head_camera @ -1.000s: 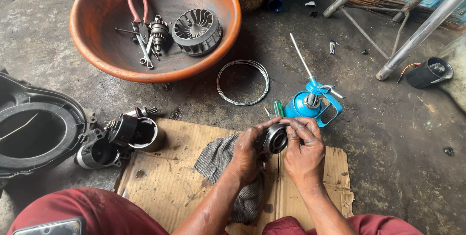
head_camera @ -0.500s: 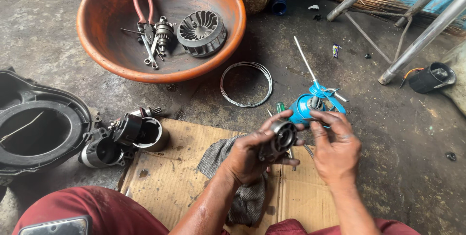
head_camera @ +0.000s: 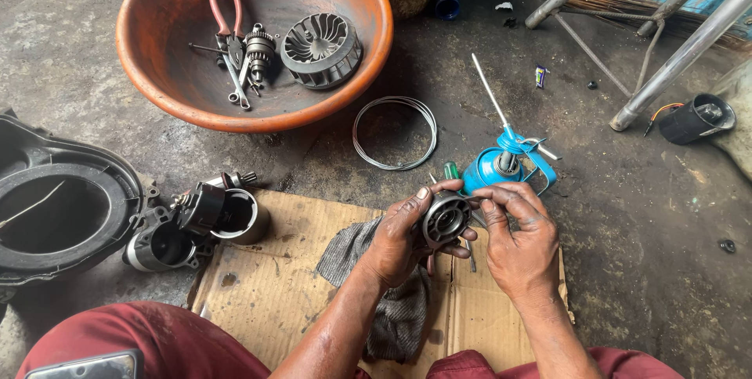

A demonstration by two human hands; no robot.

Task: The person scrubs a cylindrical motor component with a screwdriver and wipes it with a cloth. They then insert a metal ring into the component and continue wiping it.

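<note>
Gripping a round metal motor part (head_camera: 445,218), the left hand (head_camera: 399,242) has its fingers (head_camera: 439,188) curled over the top edge and thumb beneath, holding it above the cardboard sheet (head_camera: 274,285) on the floor. The right hand (head_camera: 518,242) sits just beside it, its fingers (head_camera: 495,211) bent in narrow and touching the part's right rim. A grey rag (head_camera: 352,250) lies under the left wrist. Behind the hands stands a blue oil can (head_camera: 489,167), near a wire ring (head_camera: 394,132) and an orange basin (head_camera: 172,73).
</note>
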